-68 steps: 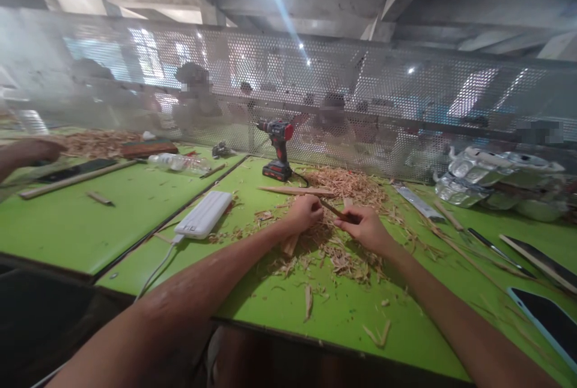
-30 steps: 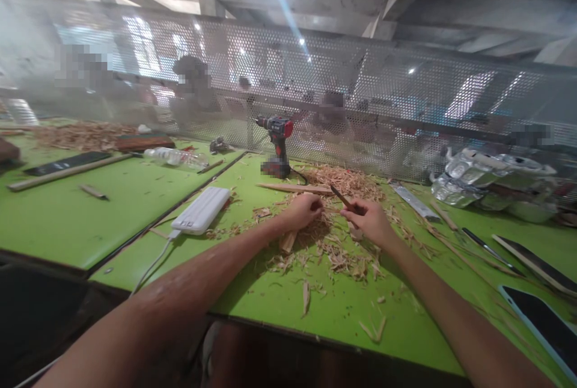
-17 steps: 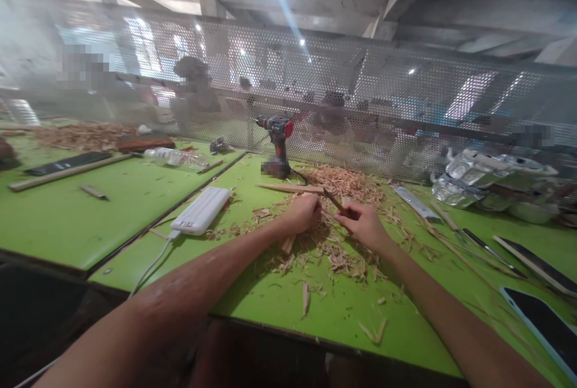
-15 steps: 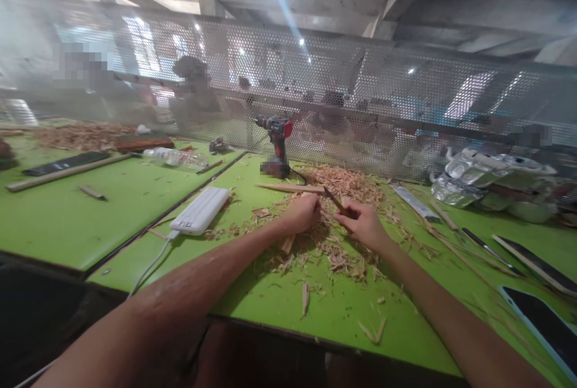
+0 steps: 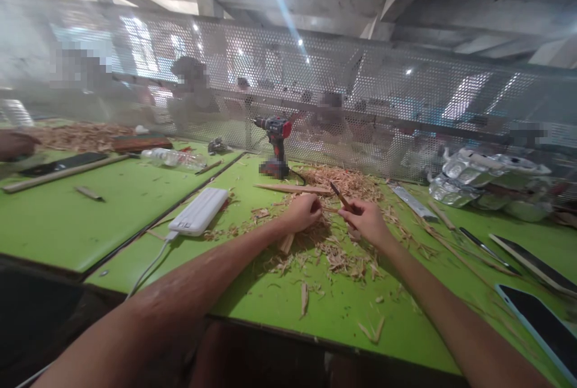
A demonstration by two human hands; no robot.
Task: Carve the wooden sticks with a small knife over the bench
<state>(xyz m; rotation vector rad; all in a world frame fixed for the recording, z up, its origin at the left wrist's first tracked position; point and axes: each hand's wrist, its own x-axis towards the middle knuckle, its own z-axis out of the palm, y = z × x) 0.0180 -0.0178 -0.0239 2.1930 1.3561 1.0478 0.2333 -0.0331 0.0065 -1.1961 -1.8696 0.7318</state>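
My right hand (image 5: 367,221) is wrapped round the brown handle of a carving knife (image 5: 341,197), its dark blade pointing up and to the left. Close by on the left, my left hand (image 5: 305,212) is closed with the fingers curled. A thin wooden strip (image 5: 332,210) sticks out from it towards my right hand; the part inside the fist is hidden. Both hands are over a bed of wood shavings (image 5: 345,258). Just beyond them lies a flat pointed piece of wood (image 5: 288,187).
A cordless drill (image 5: 276,144) stands before the perforated screen (image 5: 383,99). To the left lies a white power bank (image 5: 201,212) with its cable. On the right are foil-like silvery packs (image 5: 491,174), a whetstone-like bar (image 5: 412,202) and a phone (image 5: 543,331). Another person's hand (image 5: 17,146) shows at far left.
My right hand has shifted slightly right and the knife blade has swung up, away from my left hand. The thin strip now shows between my hands. The other person's hand has come further into view.
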